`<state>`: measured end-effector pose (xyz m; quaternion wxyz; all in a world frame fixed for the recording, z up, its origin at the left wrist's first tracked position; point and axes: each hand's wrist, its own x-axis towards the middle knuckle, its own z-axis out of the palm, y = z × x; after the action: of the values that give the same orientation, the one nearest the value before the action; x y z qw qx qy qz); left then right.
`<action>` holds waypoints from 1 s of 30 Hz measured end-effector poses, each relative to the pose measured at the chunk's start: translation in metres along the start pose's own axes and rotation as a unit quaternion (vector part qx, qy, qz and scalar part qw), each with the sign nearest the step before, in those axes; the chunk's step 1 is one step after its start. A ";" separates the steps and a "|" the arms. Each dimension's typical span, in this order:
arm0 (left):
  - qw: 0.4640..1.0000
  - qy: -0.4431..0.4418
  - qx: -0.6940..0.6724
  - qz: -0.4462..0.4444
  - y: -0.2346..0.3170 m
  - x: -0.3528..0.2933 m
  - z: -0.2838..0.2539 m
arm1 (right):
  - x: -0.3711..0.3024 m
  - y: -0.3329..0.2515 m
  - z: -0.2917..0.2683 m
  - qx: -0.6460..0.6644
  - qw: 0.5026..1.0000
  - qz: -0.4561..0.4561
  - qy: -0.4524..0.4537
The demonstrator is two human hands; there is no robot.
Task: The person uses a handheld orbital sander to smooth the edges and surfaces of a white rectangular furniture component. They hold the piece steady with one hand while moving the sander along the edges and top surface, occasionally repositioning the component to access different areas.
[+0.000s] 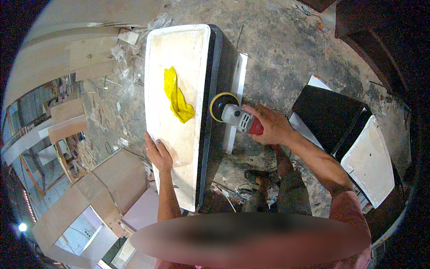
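Note:
A long box with black sides carries a pale, white-edged top panel (179, 148). Flat on that panel's left edge lies my left hand (158, 154), fingers stretched out and holding nothing. My right hand (273, 125) is wrapped round the grey and red body of an angle grinder (239, 119). Its round, yellow-rimmed pad (217, 102) is beside the box's dark right side (219, 67); whether it touches cannot be made out. A crumpled yellow cloth (175, 96) rests on the panel, ahead of my left hand.
To the right stands a second black box (329, 119) with a pale panel (371, 163). A white strip (237, 103) lies just beyond the first box's right side. Wooden boards and box frames (114, 179) crowd the left. Scraps litter the stained concrete floor (277, 49).

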<state>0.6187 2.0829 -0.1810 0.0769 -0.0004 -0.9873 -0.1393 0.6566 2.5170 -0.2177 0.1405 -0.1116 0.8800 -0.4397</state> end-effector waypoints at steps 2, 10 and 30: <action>1.000 0.000 0.000 -0.004 -0.002 0.000 0.001 | 0.004 0.005 -0.004 0.023 0.999 0.035 -0.026; 1.000 -0.005 -0.021 -0.018 -0.003 0.000 0.002 | 0.021 0.020 -0.014 0.053 0.993 0.018 0.101; 0.999 -0.018 -0.021 -0.034 -0.008 -0.003 0.003 | 0.009 0.008 -0.011 0.027 0.999 0.034 -0.024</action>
<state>0.6207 2.0763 -0.1861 0.0543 0.0295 -0.9847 -0.1626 0.6439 2.5270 -0.2188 0.1799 -0.0884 0.8674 -0.4555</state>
